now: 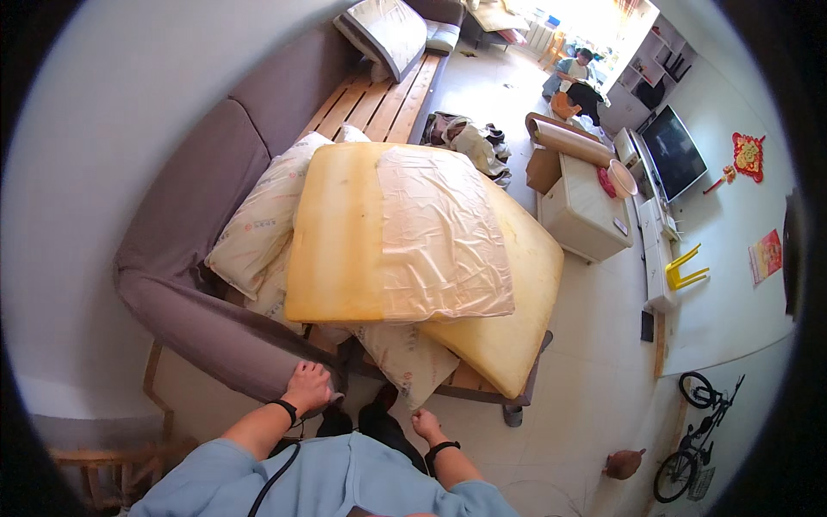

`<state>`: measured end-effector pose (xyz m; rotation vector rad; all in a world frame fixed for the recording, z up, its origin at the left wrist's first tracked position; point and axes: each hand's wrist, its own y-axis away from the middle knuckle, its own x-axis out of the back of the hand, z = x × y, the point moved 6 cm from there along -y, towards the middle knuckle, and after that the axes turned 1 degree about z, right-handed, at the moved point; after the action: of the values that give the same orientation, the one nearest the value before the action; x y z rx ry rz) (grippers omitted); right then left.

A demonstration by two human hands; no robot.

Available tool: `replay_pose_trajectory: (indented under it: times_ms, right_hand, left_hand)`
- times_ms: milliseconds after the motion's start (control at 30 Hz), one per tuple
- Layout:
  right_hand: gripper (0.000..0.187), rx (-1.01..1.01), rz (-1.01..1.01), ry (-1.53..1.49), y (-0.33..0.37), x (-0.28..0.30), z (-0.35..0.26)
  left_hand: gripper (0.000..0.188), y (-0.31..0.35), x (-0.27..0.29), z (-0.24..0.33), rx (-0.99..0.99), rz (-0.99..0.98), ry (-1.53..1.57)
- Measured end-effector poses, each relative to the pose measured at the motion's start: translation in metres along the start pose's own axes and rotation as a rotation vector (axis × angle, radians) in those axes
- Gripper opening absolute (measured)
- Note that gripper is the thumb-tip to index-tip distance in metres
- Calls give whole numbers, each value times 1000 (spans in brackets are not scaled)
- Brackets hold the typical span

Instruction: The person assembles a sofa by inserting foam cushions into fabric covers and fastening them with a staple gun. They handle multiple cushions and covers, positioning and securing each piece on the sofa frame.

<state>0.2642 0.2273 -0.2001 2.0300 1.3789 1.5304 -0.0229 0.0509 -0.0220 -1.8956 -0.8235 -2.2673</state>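
Note:
My left hand point(307, 387) is closed on the end of the grey-brown sofa armrest point(226, 355), its fingers curled over the fabric. Beside my body, my right hand point(426, 426) is curled into a loose fist, with nothing showing in it. Just beyond that hand hangs the corner of a printed white cushion point(405, 360). Above it lies a yellow foam pad point(336, 233), partly covered by wrinkled pale cloth point(439, 237). A second yellow foam pad point(521, 289) sticks out beneath it to the right. More printed cushions point(269, 215) lean against the sofa back point(185, 194).
Bare wooden slats point(370, 108) show along the sofa, with a cushion point(385, 34) at its far end. A bundle of cloth point(469, 142) lies on the floor. To the right are a white cabinet point(586, 211), yellow stool point(685, 269) and bicycle point(699, 435). Another person point(568, 73) sits far off.

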Motion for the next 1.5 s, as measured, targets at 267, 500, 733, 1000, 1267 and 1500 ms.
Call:
replay_pose_trajectory:
  times_ms: [267,500,733,1000,1267,1500]
  right_hand:
    - [27,-24,32,-56,37,-23,-3]
    - [27,-69,36,-59,56,-26,35]
    - [28,-59,69,-13,59,-17,22]
    - [26,-25,75,-63,55,-11,-5]
    - [25,-121,97,-125,48,-14,22]
    - [23,-196,107,-191,42,-19,44]
  left_hand:
    - [28,13,6,-12,2,107,-2]
    - [28,13,-3,-9,11,118,18]
    - [31,9,-9,-6,21,74,2]
    - [33,7,-9,-2,-2,94,12]
    - [32,3,-13,-1,-21,116,2]
    - [30,-1,-5,2,-53,135,30]
